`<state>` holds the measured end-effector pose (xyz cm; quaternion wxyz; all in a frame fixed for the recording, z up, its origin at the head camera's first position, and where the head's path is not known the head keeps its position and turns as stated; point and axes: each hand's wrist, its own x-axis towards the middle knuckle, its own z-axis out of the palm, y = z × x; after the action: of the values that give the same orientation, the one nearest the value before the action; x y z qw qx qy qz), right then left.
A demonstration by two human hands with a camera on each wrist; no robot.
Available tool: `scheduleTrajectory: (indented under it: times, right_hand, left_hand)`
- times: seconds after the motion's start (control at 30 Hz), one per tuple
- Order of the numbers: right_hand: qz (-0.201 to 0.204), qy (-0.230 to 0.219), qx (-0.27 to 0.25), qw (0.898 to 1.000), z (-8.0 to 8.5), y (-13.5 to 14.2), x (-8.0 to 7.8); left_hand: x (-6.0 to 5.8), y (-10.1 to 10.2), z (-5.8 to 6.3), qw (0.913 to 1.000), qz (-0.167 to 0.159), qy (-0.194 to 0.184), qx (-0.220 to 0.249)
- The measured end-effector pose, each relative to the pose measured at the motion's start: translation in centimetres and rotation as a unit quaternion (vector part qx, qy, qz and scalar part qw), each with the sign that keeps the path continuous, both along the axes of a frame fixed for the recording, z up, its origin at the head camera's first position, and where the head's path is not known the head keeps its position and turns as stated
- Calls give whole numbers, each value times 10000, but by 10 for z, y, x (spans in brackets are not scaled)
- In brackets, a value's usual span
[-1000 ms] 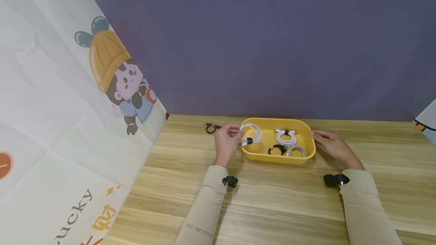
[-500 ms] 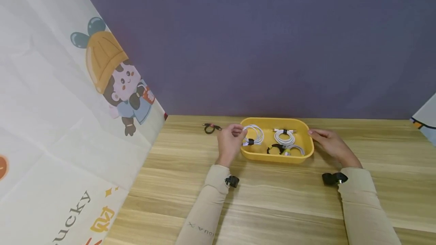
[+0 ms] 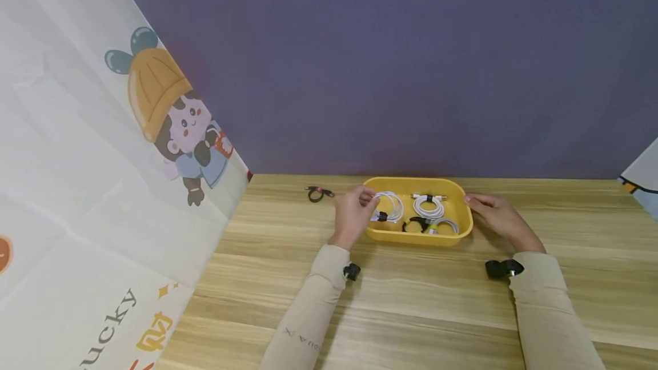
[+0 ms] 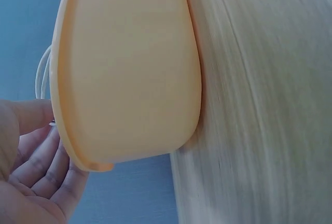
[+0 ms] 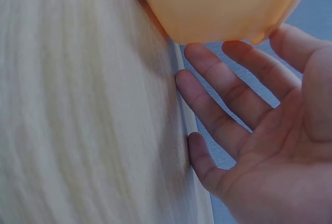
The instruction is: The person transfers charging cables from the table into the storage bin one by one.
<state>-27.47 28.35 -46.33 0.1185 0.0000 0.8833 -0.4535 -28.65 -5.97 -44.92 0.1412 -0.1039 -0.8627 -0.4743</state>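
In the head view my left hand (image 3: 354, 216) is at the left end of a yellow plastic tray (image 3: 411, 237) and pinches a coiled white cable (image 3: 396, 209) with a black tie over the tray's inside. The left wrist view shows the cable's loops (image 4: 43, 73) beyond the rim, and the rim hides my thumb tip. My right hand (image 3: 501, 218) holds the tray's right end, thumb at the rim and fingers against the outer wall (image 5: 228, 22). Inside the tray lie another white cable coil (image 3: 428, 208), a black cable (image 3: 414, 224) and a pale grey cable (image 3: 448, 225).
A small black cable with a red tie (image 3: 319, 193) lies on the wooden table (image 3: 421, 301), left of the tray. Behind the table's far edge stands a dark blue-grey partition (image 3: 401, 73). A white printed sheet (image 3: 77, 187) covers the left side.
My left hand has moved right with the white cable, bringing the coil farther over the tray's inside. The right hand keeps its place at the tray's right end.
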Motion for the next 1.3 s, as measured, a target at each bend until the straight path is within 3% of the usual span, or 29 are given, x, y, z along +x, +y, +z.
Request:
scheduleTrajectory:
  times: [0.3, 0.5, 0.63, 0.87, 1.1, 1.3]
  right_hand:
    - [14, 43, -55, 10000, 1, -1, 0]
    - [46, 11, -35, 10000, 1, -1, 1]
    - [65, 24, -43, 10000, 1, -1, 1]
    - [57, 22, -16, 10000, 2, -1, 2]
    - [43, 69, -9, 10000, 2, -2, 2]
    - [51, 8, 28, 10000, 1, -1, 2]
  left_hand:
    - [0, 1, 5, 9956, -276, 234, -864]
    - [-1, 4, 6, 9863, -504, 188, -1558]
    - [-2, 6, 6, 9782, -595, 176, -1982]
    - [-5, 9, 5, 9618, -646, 592, -2593]
    - [-6, 10, 6, 9325, -671, 795, -3459]
    - [-9, 13, 6, 9215, -749, 771, -3733]
